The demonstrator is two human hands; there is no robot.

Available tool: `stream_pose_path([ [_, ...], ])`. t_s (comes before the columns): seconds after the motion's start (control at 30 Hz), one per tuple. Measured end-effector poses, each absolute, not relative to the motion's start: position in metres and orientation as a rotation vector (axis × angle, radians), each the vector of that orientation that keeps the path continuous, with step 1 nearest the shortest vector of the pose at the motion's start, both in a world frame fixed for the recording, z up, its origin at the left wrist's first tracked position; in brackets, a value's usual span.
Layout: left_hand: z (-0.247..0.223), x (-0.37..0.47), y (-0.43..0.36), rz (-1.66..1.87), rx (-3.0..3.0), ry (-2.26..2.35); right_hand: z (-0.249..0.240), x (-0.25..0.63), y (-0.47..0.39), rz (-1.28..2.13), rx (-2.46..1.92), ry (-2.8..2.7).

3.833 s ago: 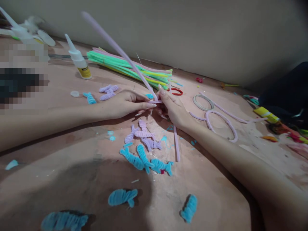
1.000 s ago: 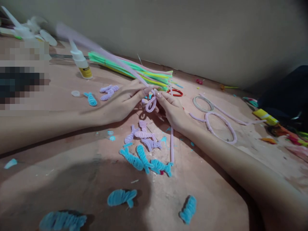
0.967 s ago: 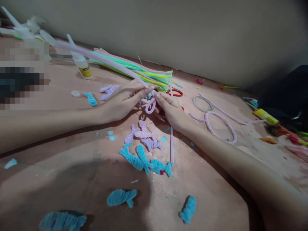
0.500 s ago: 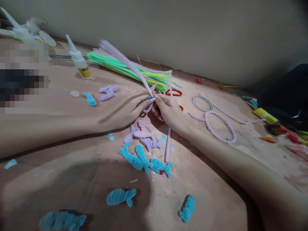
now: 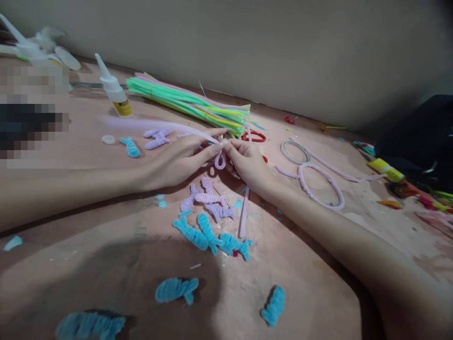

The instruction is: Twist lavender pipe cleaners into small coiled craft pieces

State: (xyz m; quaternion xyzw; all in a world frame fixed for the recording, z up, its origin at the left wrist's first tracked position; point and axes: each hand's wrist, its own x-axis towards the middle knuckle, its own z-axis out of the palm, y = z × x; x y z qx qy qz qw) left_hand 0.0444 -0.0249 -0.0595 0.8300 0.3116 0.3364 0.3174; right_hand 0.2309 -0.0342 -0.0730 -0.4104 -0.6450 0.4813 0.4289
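Observation:
A lilac pipe cleaner [image 5: 155,124] is pinched between my two hands, bent into a small loop that hangs below the fingertips. Its long free end sweeps out to the left, blurred. My left hand [image 5: 191,153] grips it with thumb and fingers. Thumb to fingers, my right hand [image 5: 246,158] holds the same pipe cleaner close against the left. Just below the hands lie several small lilac wound fish shapes [image 5: 210,198]. Nearer to me are several blue wound fish shapes [image 5: 208,233]. A straight lilac pipe cleaner [image 5: 244,217] lies partly beneath my right hand.
A bundle of green, yellow and pink pipe cleaners [image 5: 184,101] lies at the back. Left of it stands a glue bottle [image 5: 120,101]. Red-handled scissors [image 5: 254,137], a tape roll [image 5: 295,152] and a lilac wrapped ring [image 5: 321,186] are to the right.
The pipe cleaner's long end has swung from pointing up and back down to the left. The loop under my fingertips now hangs as a narrow closed drop. Both hands stay nearly in place.

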Motion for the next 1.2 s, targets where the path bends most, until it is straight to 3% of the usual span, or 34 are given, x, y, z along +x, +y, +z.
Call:
stream_pose_path([
  [0.2, -0.066, 0.042, -0.013, 0.963, 2.176, 0.886, -0.075, 0.228, -0.038, 1.183, -0.998, -1.668],
  [0.53, -0.059, 0.035, 0.005, 0.908, 2.360, 0.875, -0.074, 0.226, -0.036, 1.591, -0.856, -1.500],
  [0.93, -0.054, 0.032, 0.018, 0.788, 2.433, 0.635, -0.064, 0.232, -0.035, 1.611, -0.956, -1.497],
  [1.2, -0.061, 0.034, 0.009, 0.893, 2.532, 0.814, -0.062, 0.232, -0.041, 1.578, -0.840, -1.586],
])
